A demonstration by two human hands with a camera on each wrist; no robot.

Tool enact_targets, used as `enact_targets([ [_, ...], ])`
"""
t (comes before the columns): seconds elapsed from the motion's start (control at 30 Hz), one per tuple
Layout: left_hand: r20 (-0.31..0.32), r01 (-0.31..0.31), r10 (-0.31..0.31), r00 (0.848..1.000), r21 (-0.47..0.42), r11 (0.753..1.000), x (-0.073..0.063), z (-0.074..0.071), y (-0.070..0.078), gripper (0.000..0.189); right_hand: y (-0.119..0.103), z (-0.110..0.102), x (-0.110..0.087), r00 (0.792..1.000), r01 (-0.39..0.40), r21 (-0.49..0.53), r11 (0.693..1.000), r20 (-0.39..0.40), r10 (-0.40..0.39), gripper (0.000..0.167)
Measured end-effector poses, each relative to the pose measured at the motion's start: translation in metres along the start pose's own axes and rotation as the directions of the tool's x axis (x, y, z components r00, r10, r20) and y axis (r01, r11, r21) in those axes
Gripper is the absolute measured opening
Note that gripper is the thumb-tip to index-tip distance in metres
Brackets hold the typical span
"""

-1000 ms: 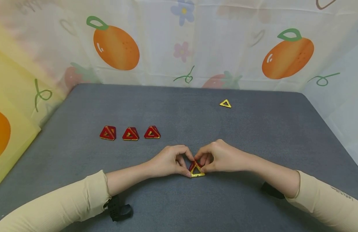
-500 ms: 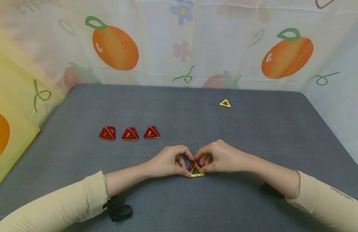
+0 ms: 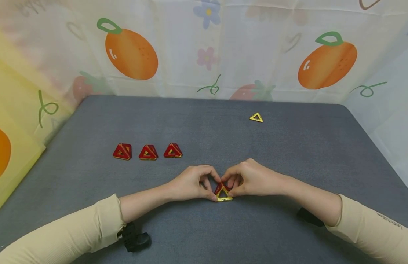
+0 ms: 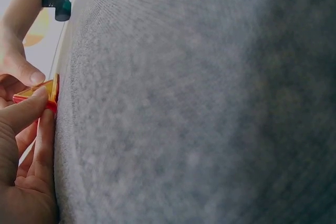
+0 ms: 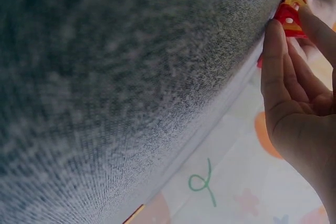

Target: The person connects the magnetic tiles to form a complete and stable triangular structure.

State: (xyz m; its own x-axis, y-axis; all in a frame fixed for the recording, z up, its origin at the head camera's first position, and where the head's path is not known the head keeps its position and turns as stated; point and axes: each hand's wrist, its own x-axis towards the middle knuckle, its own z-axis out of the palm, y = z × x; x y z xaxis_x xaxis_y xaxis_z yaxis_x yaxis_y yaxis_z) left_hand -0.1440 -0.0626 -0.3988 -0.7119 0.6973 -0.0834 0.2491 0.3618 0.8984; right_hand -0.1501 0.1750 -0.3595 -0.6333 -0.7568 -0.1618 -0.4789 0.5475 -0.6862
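Observation:
On the grey table, a small triangular pyramid of red and yellow open-centred tiles (image 3: 225, 199) stands low in the middle of the head view, its yellow face toward me. My left hand (image 3: 192, 184) pinches it from the left, forefinger at the peak and thumb at the lower left corner. From the other side my right hand (image 3: 255, 179) pinches it too, forefinger at the peak and thumb on the right edge. In the left wrist view the pyramid (image 4: 54, 94) sits between both thumbs. A red side of the pyramid (image 5: 289, 20) shows in the right wrist view.
Three red pyramids with gold edges stand in a row to the left: one at the left end (image 3: 122, 151), one in the middle (image 3: 148, 152), one at the right end (image 3: 172, 150). A flat yellow triangle tile (image 3: 256, 117) lies near the table's back edge. Fruit-printed cloth (image 3: 177, 47) hangs behind.

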Motion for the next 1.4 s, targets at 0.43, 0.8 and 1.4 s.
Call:
enact_targets([
  [0.43,0.018,-0.001,0.002,1.0,-0.033,0.999,-0.001,-0.001,-0.002,0.034,0.007,-0.013,-0.002,0.998,-0.019,0.039,0.999,0.054,0.017,0.036],
  [0.8,0.028,-0.035,0.037,0.999,-0.078,0.996,-0.002,-0.002,-0.001,0.034,0.03,-0.062,0.007,0.975,-0.152,-0.085,0.985,-0.178,0.135,0.03],
  [1.4,0.028,-0.045,0.048,0.998,-0.093,0.995,-0.003,-0.002,-0.002,0.035,0.076,-0.116,0.04,0.782,-0.405,0.083,0.911,-0.484,0.392,0.04],
])
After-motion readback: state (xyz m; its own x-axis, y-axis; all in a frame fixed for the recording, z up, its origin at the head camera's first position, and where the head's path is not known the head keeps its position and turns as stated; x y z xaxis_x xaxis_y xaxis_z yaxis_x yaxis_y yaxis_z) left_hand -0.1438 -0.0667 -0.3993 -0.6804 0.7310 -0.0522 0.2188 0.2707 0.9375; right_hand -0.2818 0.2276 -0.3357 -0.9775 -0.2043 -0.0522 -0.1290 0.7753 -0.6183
